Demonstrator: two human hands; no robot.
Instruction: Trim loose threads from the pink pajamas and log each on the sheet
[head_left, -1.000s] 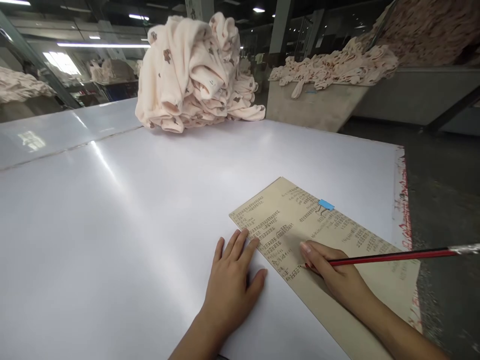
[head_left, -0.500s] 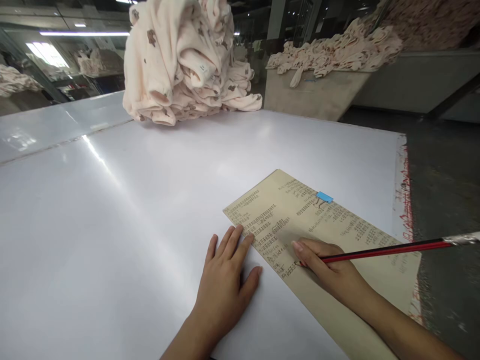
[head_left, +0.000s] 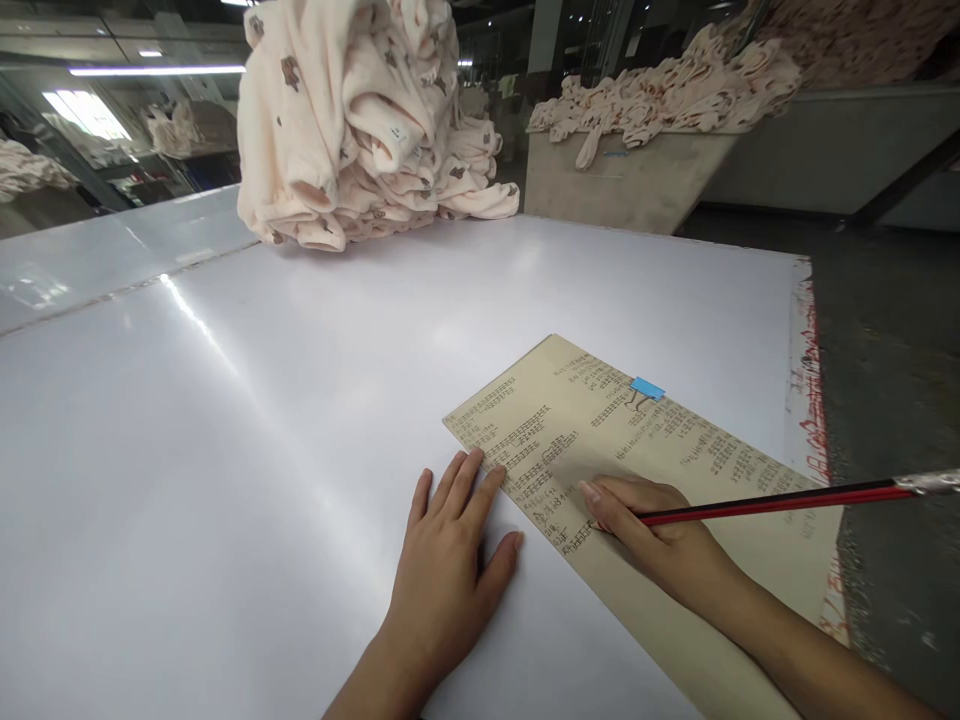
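My right hand (head_left: pixel 652 520) is closed around a red and black pencil (head_left: pixel 780 502), its tip down on a tan sheet of paper (head_left: pixel 645 620). Rows of handwritten tally marks and figures fill the upper part of the sheet. A blue binder clip (head_left: pixel 647 389) grips the sheet's far right edge. My left hand (head_left: pixel 450 560) lies flat with fingers spread on the white table (head_left: pixel 225 520), its fingertips at the paper's left edge. It holds nothing. The pencil's far end reaches past the paper to the right, wrapped in something shiny.
A tall heap of pale pink fleece garments (head_left: pixel 360 130) with brown prints sits at the table's far side. Behind the table stands a large bin (head_left: pixel 607 185) piled with similar fabric. Red scribbles mark the table's right edge, and dark floor (head_left: pixel 892 370) lies beyond.
The view has shifted very slightly. My right hand and the pencil have moved a little, with the tip at the same row of marks. My left hand stays in place.
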